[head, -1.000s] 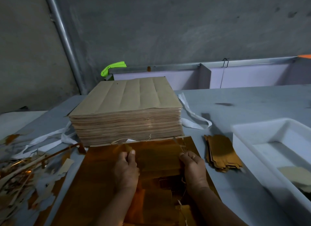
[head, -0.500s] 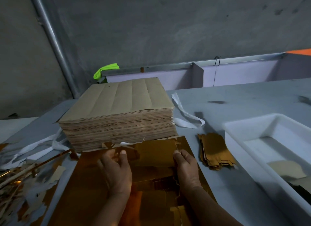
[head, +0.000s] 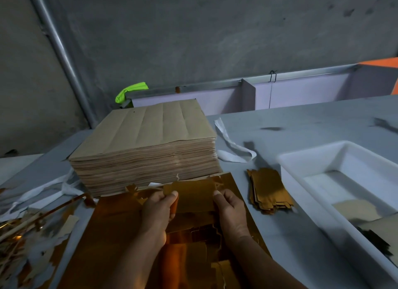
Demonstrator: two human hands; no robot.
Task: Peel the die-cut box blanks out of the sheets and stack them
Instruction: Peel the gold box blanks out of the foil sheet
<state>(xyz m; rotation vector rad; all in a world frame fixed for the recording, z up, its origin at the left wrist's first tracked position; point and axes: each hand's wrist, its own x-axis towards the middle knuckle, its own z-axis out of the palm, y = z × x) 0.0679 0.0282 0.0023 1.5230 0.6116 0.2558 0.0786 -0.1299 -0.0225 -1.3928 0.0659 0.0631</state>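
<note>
Spanning both hands' grip: gold blank (head: 195,195)

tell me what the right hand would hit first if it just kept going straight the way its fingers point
The right hand points away from the person, so it would probably first meet the front face of the tall stack of brown sheets. The gold blank it pinches would likely touch first. Depth is hard to judge.

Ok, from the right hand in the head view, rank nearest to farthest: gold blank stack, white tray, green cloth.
From the right hand:
1. Gold blank stack, just to its right on the table.
2. White tray, farther right.
3. Green cloth, far back left, behind the brown sheet pile.
</note>
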